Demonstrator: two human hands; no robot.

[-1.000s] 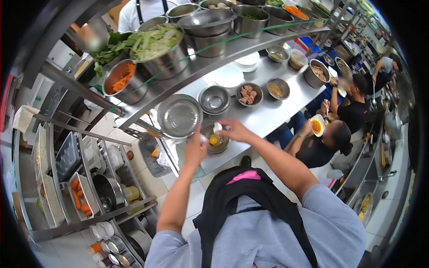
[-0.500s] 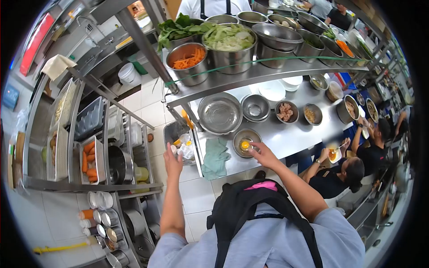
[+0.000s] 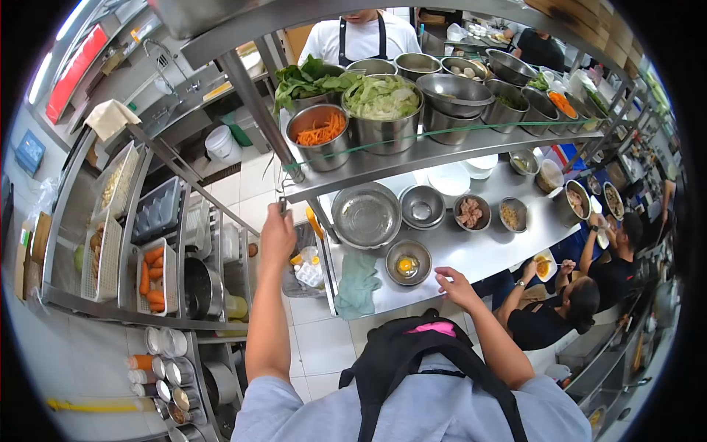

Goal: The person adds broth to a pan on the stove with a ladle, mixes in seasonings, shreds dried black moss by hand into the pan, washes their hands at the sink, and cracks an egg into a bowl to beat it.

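Observation:
My left hand is raised at the left corner of the overhead shelf. Its fingers are curled around a small dark thing there, which is mostly hidden. My right hand is at the counter's front edge, fingers loosely bent and apart, holding nothing. Just left of it stands a small metal bowl with a raw egg in it. A pale green cloth lies beside the bowl. Below and left of the counter, a bin holds eggshells and white scraps.
Behind the egg bowl are a wide metal bowl, stacked bowls and bowls of raw meat and chopped food. The shelf carries several vegetable pots. Co-workers sit at the right; another person stands opposite.
My left hand has moved from above the bin up to the shelf corner, its fingers now curled. My right hand has drawn back from the egg bowl to the right.

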